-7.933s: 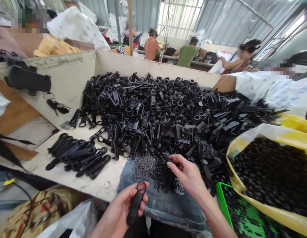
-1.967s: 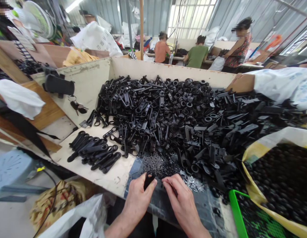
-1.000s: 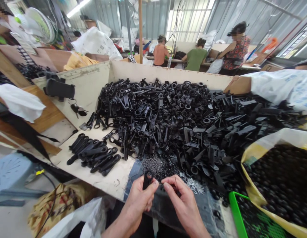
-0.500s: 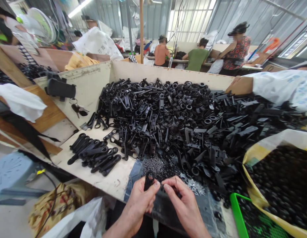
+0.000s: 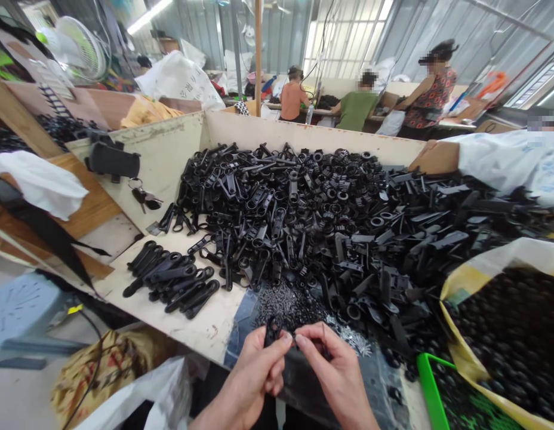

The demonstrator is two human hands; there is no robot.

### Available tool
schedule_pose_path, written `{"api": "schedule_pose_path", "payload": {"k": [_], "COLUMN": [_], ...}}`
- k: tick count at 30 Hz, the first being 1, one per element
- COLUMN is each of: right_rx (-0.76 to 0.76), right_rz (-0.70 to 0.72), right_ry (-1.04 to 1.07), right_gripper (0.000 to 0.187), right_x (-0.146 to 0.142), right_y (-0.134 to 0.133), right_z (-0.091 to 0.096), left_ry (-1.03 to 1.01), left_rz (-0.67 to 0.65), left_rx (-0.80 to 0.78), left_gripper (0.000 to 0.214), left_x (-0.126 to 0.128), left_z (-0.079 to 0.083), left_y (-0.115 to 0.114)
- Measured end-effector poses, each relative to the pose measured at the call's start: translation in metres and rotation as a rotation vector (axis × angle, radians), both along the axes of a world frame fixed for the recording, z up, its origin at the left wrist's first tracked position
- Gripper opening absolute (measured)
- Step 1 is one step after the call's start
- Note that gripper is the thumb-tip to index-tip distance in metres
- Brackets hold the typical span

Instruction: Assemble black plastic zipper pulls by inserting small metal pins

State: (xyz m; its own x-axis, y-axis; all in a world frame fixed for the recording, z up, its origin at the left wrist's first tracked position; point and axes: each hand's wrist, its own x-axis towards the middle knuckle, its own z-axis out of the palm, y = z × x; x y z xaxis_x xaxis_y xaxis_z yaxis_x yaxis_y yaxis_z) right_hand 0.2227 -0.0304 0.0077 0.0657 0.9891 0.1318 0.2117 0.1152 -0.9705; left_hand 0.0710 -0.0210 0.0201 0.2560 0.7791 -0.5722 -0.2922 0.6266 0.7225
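Your left hand [image 5: 254, 379] is at the near edge of the pale wooden counter [image 5: 200, 325]. Its fingers [image 5: 281, 341] are clamped on a black plastic piece with a ring end [image 5: 271, 328]. The ring stands up above your thumb, and the rest of the piece is hidden in your palm. Your right hand [image 5: 337, 376] is just beside the left, with thumb and forefinger pinched together and touching the left thumb tip right at the ring. You cannot tell whether anything small lies between those right fingertips.

Just beyond your hands is a heap of tiny dark metal pins [image 5: 286, 303], with a scatter of small silver screws [image 5: 355, 341] to its right. Both lie on a grey-blue sheet [image 5: 242, 313]. Behind them, a big pile of loose black plastic parts [image 5: 331, 221] fills the counter up to its back wall.

To your left, near the pile's edge, a neat row of long black plastic handles [image 5: 172, 282] lies on bare counter. At your right stands a yellow-and-white plastic bag [image 5: 465, 280] of small black round pieces, with a green plastic crate [image 5: 427, 382] beside it.

A bunch of keys [image 5: 145, 197] hangs on the counter's left wall, below a black case [image 5: 111, 160]. A co-worker's white sleeve [image 5: 505, 161] rests at the far right corner.
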Motion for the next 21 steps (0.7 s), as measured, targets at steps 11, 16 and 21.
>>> {"api": "schedule_pose_path", "payload": {"k": [11, 16, 21], "right_rx": [0.18, 0.219, 0.308], "right_rz": [-0.075, -0.082, 0.0], "right_ry": [-0.071, -0.106, -0.191], "right_gripper": [0.011, 0.011, 0.014], "right_x": [-0.002, -0.002, 0.004], "right_y": [-0.006, -0.008, -0.012], "right_z": [-0.004, -0.008, -0.01], "left_ry": [-0.188, -0.253, -0.282], "left_rz": [0.137, 0.167, 0.185], "left_rx": [-0.252, -0.336, -0.372], "left_gripper": [0.068, 0.074, 0.067], "left_x": [0.005, 0.008, 0.007], "left_z": [0.003, 0.004, 0.004], "left_y": [-0.007, -0.007, -0.01]}}
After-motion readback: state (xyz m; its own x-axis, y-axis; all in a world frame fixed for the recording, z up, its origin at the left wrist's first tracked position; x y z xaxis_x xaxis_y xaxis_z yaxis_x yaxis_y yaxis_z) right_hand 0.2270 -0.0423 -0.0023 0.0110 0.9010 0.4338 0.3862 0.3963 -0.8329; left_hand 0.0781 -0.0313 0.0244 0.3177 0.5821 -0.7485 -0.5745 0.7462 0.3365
